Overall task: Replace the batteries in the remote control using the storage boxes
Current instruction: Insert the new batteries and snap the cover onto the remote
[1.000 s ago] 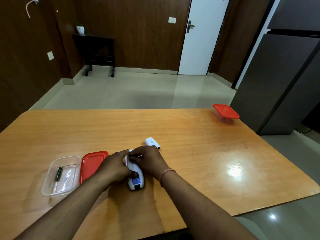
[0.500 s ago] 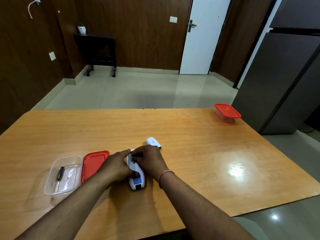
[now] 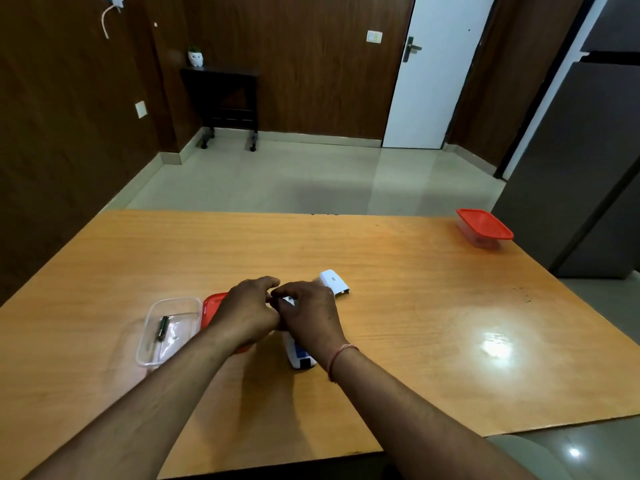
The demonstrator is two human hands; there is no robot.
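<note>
The white remote control (image 3: 300, 356) lies face down on the wooden table (image 3: 398, 327), and only its near end shows below my hands. My left hand (image 3: 246, 315) is curled around the remote's far end from the left. My right hand (image 3: 309, 318) meets it from the right, its fingertips pinching a small green-and-white battery (image 3: 289, 301) at the battery bay. The white battery cover (image 3: 333, 280) lies loose just beyond my right hand. An open clear storage box (image 3: 149, 344) to the left holds one dark green battery (image 3: 161, 328). Its red lid (image 3: 212, 307) lies beside it, partly under my left hand.
A second clear storage box with a red lid (image 3: 484, 227) on it stands shut at the table's far right corner. A grey fridge (image 3: 588, 161) rises just right of the table. The table's near edge runs below my forearms.
Both hands have closed together over the remote's far end, and the fingertips now meet above the battery bay. The remote has stayed in place.
</note>
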